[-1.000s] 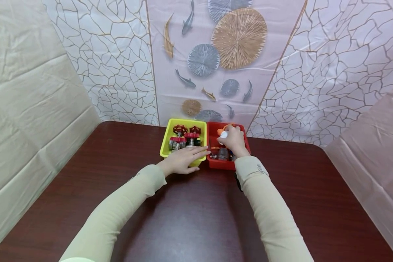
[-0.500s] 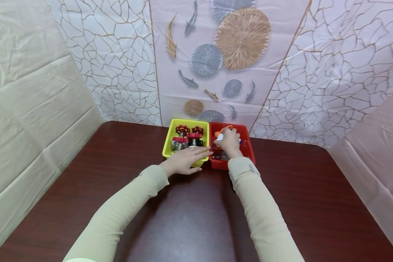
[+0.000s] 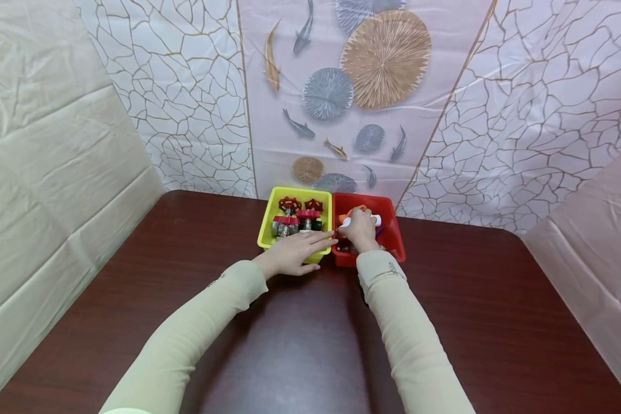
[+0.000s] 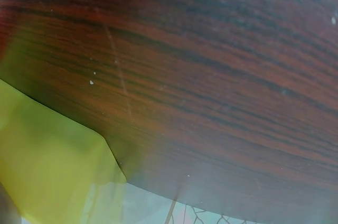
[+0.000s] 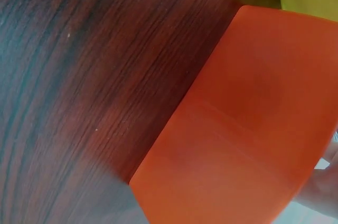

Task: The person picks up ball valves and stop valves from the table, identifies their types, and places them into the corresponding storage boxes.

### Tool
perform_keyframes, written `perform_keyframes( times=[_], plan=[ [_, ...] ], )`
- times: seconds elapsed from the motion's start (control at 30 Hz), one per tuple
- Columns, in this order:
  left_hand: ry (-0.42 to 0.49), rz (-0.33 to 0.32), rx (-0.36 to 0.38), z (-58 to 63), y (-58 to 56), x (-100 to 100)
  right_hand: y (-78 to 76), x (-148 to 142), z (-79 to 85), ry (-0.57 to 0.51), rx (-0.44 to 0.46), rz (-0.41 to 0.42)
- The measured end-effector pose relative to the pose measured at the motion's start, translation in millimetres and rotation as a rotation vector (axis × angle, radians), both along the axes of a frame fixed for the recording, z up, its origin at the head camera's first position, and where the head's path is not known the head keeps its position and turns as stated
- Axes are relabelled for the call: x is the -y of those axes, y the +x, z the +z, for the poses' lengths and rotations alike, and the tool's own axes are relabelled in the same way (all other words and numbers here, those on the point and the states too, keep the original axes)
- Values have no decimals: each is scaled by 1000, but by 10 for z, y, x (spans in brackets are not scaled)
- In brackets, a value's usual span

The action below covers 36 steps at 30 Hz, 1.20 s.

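Note:
My left hand [image 3: 296, 252] lies with straight fingers across the front right corner of a yellow bin [image 3: 265, 221]. Inside that bin stand several metal valves with red handwheels [image 3: 288, 203]. My right hand [image 3: 361, 231] reaches into the red bin [image 3: 395, 234] beside it and grips a white plastic valve [image 3: 376, 220] with an orange handle [image 3: 344, 218]. Part of the valve is hidden by the fingers. In the right wrist view, the bin's outer wall [image 5: 232, 123] covers most of the hand, and only a bit of finger [image 5: 322, 192] shows past its rim.
Small dark parts [image 3: 345, 246] and a blue piece [image 3: 379, 232] lie in the red bin near my right hand. Both bins stand side by side at the back of a dark wood table [image 3: 310, 345], close to a patterned cloth backdrop [image 3: 336, 155].
My right hand has shifted left within the red bin and toward me, bringing the valve along; its white end now shows right of the fingers. My left hand stays on the yellow bin.

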<state>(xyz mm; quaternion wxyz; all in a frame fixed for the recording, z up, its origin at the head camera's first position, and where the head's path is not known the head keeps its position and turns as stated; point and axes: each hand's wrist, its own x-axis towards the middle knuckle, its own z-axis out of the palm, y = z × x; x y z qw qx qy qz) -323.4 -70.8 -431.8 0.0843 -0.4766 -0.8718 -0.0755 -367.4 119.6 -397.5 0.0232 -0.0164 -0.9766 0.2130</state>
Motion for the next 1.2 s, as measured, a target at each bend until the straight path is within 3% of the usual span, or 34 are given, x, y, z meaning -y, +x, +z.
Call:
perform_keyframes(
  times=[0.5, 0.9, 1.2],
  plan=[
    [10, 2, -1, -1, 5, 0, 39, 33, 57, 37, 68, 26],
    [-7, 16, 10, 13, 10, -8, -29, 12, 85, 53, 172, 117],
    [-3, 15, 3, 8, 12, -11, -31, -84, 128, 6, 207, 229]
  ],
)
